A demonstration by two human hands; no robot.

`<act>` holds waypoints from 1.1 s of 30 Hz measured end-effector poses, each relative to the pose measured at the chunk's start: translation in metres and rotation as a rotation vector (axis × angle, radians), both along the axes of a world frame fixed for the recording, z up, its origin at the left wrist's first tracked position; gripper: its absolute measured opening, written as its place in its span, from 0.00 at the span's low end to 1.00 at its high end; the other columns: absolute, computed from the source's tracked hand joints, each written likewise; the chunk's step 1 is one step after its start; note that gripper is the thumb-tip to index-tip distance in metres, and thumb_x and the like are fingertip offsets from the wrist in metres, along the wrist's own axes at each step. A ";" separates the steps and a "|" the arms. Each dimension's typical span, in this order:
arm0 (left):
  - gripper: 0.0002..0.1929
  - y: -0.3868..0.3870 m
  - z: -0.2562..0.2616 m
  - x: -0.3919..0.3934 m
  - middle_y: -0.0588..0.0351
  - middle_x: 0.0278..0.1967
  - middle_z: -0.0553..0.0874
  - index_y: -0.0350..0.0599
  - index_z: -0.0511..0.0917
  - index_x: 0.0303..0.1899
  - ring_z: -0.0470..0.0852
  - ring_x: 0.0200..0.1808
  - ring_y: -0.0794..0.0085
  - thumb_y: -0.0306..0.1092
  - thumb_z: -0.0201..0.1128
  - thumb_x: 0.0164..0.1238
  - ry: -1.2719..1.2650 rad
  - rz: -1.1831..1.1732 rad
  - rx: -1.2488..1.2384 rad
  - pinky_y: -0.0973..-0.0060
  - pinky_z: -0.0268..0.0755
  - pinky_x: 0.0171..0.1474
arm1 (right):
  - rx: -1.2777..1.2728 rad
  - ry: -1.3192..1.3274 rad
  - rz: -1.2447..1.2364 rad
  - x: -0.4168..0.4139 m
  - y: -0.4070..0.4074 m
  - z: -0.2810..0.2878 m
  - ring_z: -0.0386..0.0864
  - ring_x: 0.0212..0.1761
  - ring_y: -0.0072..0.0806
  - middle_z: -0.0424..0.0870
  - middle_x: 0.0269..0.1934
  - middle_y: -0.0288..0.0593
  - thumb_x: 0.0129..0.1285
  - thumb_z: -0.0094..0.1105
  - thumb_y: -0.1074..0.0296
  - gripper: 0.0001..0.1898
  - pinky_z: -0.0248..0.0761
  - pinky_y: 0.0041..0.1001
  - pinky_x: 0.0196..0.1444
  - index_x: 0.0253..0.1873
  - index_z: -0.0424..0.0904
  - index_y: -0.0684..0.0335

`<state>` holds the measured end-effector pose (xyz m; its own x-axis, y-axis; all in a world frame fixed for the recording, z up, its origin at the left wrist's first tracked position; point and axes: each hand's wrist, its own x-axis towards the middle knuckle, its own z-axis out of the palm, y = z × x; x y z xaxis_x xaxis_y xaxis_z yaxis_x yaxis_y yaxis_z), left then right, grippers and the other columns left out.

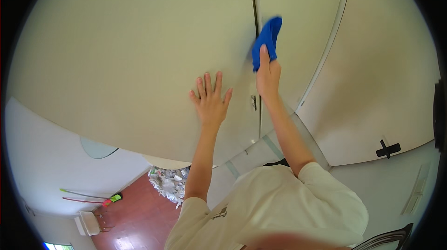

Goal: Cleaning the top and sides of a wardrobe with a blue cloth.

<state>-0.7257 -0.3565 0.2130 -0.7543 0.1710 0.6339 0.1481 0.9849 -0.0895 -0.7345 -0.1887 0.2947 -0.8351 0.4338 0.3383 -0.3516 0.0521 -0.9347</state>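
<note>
Before me stands a large pale door panel [139,40], with a dark vertical gap along its right edge. My left hand [210,105] lies on this panel with its fingers spread and holds nothing. Higher up and to the right, my right hand [268,72] grips a blue cloth [267,40], its thumb on top. The cloth is by the gap, partly over the panel's edge. A small metal latch or lock fitting [254,102] sits near the gap, below and left of my right hand.
Another pale door [377,68] with a black handle [388,149] stands at the right. A bag of crumpled waste [171,182], a long-handled broom or dustpan [113,198] and a chair [89,222] are at the lower left. A dark curved frame [391,239] shows at the lower right.
</note>
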 end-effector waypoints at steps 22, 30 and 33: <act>0.28 0.000 -0.013 -0.014 0.51 0.68 0.65 0.70 0.64 0.67 0.58 0.70 0.53 0.58 0.52 0.67 0.219 0.010 -0.022 0.39 0.43 0.65 | 0.467 0.108 -0.150 -0.029 -0.004 -0.190 0.38 0.75 0.62 0.38 0.73 0.67 0.68 0.52 0.63 0.31 0.38 0.47 0.73 0.72 0.55 0.63; 0.23 0.007 -0.023 -0.019 0.53 0.72 0.57 0.75 0.69 0.64 0.48 0.73 0.53 0.58 0.52 0.68 0.225 0.196 -0.073 0.43 0.33 0.69 | 0.594 0.067 0.016 -0.022 0.010 -0.252 0.37 0.75 0.63 0.39 0.72 0.72 0.69 0.50 0.65 0.29 0.38 0.48 0.73 0.70 0.55 0.70; 0.25 0.008 -0.023 -0.019 0.38 0.69 0.56 0.63 0.70 0.64 0.42 0.72 0.38 0.57 0.50 0.69 0.193 0.170 -0.117 0.35 0.29 0.66 | 0.589 0.058 0.051 -0.020 0.018 -0.248 0.36 0.75 0.63 0.39 0.71 0.74 0.69 0.49 0.66 0.29 0.37 0.50 0.72 0.71 0.54 0.71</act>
